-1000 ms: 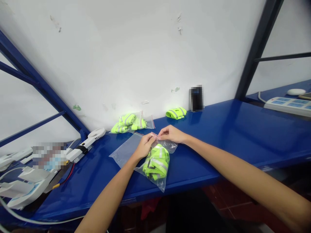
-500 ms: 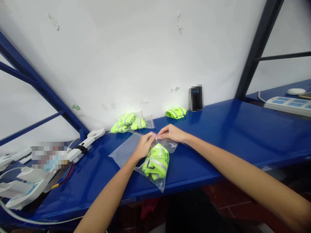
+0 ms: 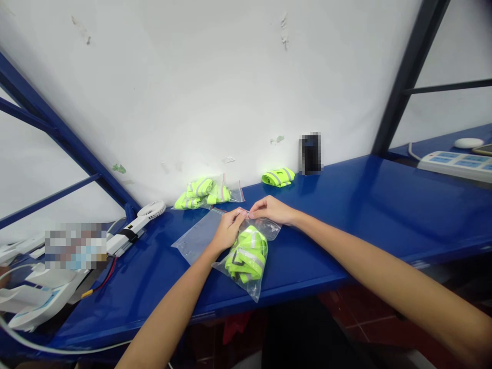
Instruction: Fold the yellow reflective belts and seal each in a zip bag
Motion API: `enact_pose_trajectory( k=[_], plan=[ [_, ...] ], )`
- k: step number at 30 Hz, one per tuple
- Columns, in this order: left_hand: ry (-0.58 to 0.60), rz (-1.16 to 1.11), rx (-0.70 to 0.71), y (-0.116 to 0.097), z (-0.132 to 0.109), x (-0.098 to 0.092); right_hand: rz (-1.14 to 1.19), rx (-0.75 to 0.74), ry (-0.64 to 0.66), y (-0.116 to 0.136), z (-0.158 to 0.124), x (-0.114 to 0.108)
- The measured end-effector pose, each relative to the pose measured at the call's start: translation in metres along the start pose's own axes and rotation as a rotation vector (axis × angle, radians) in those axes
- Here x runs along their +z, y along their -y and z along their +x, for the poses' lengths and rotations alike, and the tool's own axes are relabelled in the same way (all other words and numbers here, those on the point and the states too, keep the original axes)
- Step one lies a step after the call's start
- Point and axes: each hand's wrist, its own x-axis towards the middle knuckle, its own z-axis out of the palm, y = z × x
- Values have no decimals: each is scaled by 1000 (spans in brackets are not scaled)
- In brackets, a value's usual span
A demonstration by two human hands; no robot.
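Observation:
Near the front of the blue table lies a clear zip bag [image 3: 254, 293] with a folded yellow-green reflective vest [image 3: 248, 256] inside. My left hand [image 3: 229, 228] pinches the bag's top edge from the left. Close beside it, my right hand [image 3: 271, 210] pinches the same edge, fingertips almost touching the left ones. The fingers partly hide the zip strip. Flat under and left of my left hand is another clear bag [image 3: 194, 238], apparently with nothing in it.
Several bagged vests [image 3: 202, 192] are piled against the wall. A rolled vest [image 3: 278, 177] without a bag lies near a dark blurred box [image 3: 310, 154]. At left are a small white fan [image 3: 151, 209], cables and white devices; at right, a power strip [image 3: 455, 165].
Both hands stay at the bag's top edge, with the fingertips shifted only slightly. The bag and the vests remain where they were.

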Motion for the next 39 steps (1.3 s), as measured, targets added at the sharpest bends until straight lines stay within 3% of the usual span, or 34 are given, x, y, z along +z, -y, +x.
enact_pose_trajectory(
  k=[24, 39],
  plan=[
    [55, -43, 18, 4, 1, 0, 113, 42, -5, -8, 3, 5],
    [103, -6, 44, -1, 2, 1, 44, 68, 19, 0, 0, 8]
  ],
)
